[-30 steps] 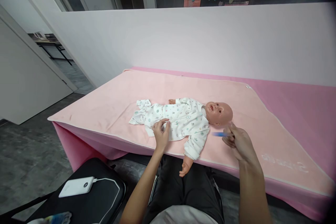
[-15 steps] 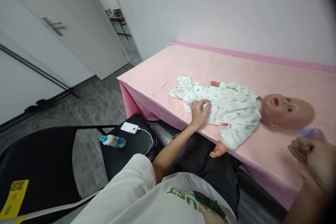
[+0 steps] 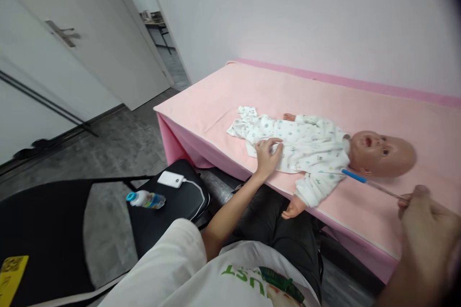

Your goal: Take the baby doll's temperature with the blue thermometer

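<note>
Blue-tipped thermometer (image 3: 363, 181) pinched in right hand (image 3: 427, 230); left hand (image 3: 267, 156) flat, fingers open, on doll (image 3: 317, 148).

A bald plastic baby doll (image 3: 324, 151) in a white printed romper lies face-up on the pink bed, a thin blue-tipped thermometer (image 3: 367, 183) angled just beside its neck.

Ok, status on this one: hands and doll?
Left hand flat on doll belly. Right hand pinching thin blue-tipped stick, tip near doll's neck. Nothing between.
</note>
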A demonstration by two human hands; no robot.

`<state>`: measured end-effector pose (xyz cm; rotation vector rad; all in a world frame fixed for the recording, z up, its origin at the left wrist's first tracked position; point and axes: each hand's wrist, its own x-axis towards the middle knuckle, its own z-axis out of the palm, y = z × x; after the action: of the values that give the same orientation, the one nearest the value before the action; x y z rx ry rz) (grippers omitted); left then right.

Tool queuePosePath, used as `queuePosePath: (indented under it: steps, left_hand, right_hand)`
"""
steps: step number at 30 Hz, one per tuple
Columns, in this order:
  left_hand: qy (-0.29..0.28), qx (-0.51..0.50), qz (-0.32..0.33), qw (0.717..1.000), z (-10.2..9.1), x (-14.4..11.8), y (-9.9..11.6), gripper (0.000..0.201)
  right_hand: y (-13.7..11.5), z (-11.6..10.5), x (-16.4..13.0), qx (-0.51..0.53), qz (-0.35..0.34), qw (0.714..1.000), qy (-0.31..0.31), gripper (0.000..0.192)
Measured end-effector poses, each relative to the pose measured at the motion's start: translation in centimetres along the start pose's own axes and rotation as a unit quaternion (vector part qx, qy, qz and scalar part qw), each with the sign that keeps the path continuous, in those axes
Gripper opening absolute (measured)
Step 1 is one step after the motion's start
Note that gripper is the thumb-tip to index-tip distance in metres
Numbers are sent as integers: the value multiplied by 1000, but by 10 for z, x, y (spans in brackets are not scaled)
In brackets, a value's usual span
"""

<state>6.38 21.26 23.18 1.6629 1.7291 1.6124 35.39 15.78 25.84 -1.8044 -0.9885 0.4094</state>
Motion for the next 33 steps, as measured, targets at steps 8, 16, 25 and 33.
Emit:
queuePosePath:
  steps: [8, 16, 25, 33]
  left_hand:
    - [86, 97, 110, 985, -2, -4, 1, 18]
    - [1, 97, 345, 933, 45, 7, 59, 22]
    - [-102, 137, 311, 935, 97, 17, 57, 20]
    - [-94, 116, 325, 934, 89, 13, 54, 16]
  right_hand:
    - [36, -10, 8, -192, 2, 980, 53, 39]
    - [47, 1, 6, -240, 18, 969, 52, 47]
    - [52, 4, 6, -244, 5, 967, 77, 47]
    - [50, 10, 3, -260, -83, 947, 166, 34]
